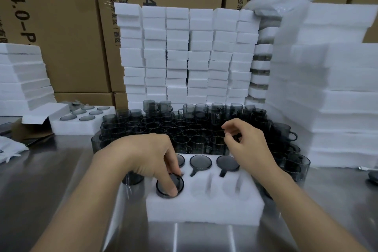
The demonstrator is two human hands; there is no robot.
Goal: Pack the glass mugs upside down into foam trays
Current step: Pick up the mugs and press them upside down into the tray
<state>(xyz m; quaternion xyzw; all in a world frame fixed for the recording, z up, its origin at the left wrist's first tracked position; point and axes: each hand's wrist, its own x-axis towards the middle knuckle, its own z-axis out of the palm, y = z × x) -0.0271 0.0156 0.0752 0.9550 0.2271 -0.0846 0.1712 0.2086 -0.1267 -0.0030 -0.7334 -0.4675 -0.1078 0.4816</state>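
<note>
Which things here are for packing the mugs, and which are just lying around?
For the job: foam tray; the mug that the left hand holds in a slot; loose glass mugs behind; right hand over them.

Just lying about: cardboard boxes at the back; small open carton on the left; dark thing at the right edge.

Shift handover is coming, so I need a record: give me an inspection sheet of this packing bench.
Surface: steel table, reflective.
Job's things: foam tray, three back pockets hold upturned mugs, two front pockets empty; loose glass mugs crowd behind it.
Clutter: filled tray and cardboard flap at left.
Hands: left hand grips a mug in the front-left pocket; right hand hovers, holding nothing.
Cables: perhaps one white end at right edge, unclear.
Surroundings: foam stacks, cardboard cartons.
</note>
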